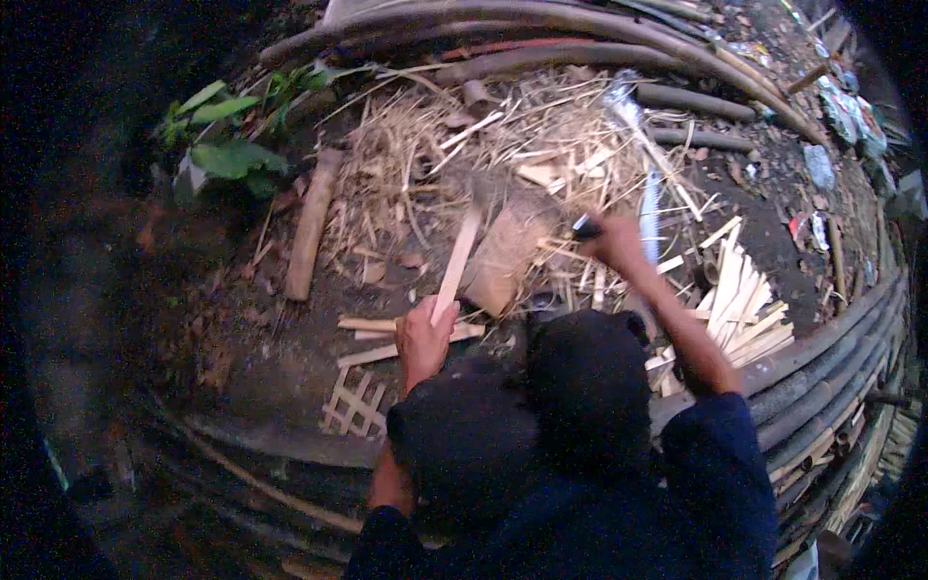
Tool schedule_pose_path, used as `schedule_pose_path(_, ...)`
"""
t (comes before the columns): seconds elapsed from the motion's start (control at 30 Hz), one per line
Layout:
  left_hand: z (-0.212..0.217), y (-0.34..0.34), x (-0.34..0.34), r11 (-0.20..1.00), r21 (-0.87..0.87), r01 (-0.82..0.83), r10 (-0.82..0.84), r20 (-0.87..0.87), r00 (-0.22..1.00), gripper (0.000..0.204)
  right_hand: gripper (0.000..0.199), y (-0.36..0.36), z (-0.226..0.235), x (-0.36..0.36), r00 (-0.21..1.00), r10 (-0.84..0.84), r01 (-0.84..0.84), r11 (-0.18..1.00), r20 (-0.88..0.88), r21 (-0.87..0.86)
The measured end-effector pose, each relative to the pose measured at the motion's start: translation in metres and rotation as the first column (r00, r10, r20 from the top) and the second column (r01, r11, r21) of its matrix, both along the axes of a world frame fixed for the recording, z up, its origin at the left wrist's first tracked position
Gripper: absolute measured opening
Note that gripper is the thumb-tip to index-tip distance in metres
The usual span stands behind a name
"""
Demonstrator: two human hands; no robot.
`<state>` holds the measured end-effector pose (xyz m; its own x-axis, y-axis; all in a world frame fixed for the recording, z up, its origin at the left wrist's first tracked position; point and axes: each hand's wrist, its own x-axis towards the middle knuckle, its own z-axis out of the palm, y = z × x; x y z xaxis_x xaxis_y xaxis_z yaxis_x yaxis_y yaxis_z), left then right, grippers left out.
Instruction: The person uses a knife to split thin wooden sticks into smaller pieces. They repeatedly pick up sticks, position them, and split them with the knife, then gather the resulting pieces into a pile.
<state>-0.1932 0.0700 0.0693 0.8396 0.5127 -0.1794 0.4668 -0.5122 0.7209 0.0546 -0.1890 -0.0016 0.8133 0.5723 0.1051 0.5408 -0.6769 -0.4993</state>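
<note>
My left hand (423, 333) is closed around the lower end of a pale, flat bamboo strip (457, 261), which slants up and away from me. Just right of the strip lies a rough wooden block (509, 253) on the ground. My right hand (619, 244) is a fist beyond the block's right side, gripping a dark handle (586, 228) with a light glint on it. Whatever extends from that handle is too blurred to make out. Short bamboo pieces (411, 346) lie beside my left hand, next to a small woven lattice (358, 403).
Shavings (396, 164) cover the ground ahead. A pile of split pale strips (744, 304) sits at the right. Long bamboo poles (580, 29) lie across the back, and more poles (822, 367) run along the near right. A short log (314, 227) and green leaves (232, 155) are at the left.
</note>
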Motion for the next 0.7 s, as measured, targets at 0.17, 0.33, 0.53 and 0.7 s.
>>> schedule_pose_path(0.17, 0.015, -0.001, 0.026, 0.994, 0.108, -0.017, 0.018, -0.011, 1.000, 0.027, 0.050, 0.033, 0.019, -0.024, 0.997, 0.065, -0.058, 0.979, 0.029, -0.196)
schedule_pose_path(0.33, -0.020, 0.004, 0.028, 0.989, -0.094, -0.114, 0.136, 0.287, 0.948, 0.011, 0.034, -0.061, -0.013, 0.057, 0.875, -0.412, 0.425, 0.905, -0.252, -0.005)
schedule_pose_path(0.53, -0.053, -0.052, 0.169, 0.577, -0.817, 0.011, 0.485, 0.353, 0.800, 0.011, 0.047, 0.026, 0.002, -0.073, 0.897, -0.073, 0.290, 0.842, -0.437, 0.455)
schedule_pose_path(0.7, -0.062, -0.131, 0.189, 0.640, -0.681, 0.354, -0.167, 0.327, 0.930, 0.026, 0.042, -0.013, -0.013, -0.100, 0.781, -0.290, 0.579, 0.670, -0.553, 0.465)
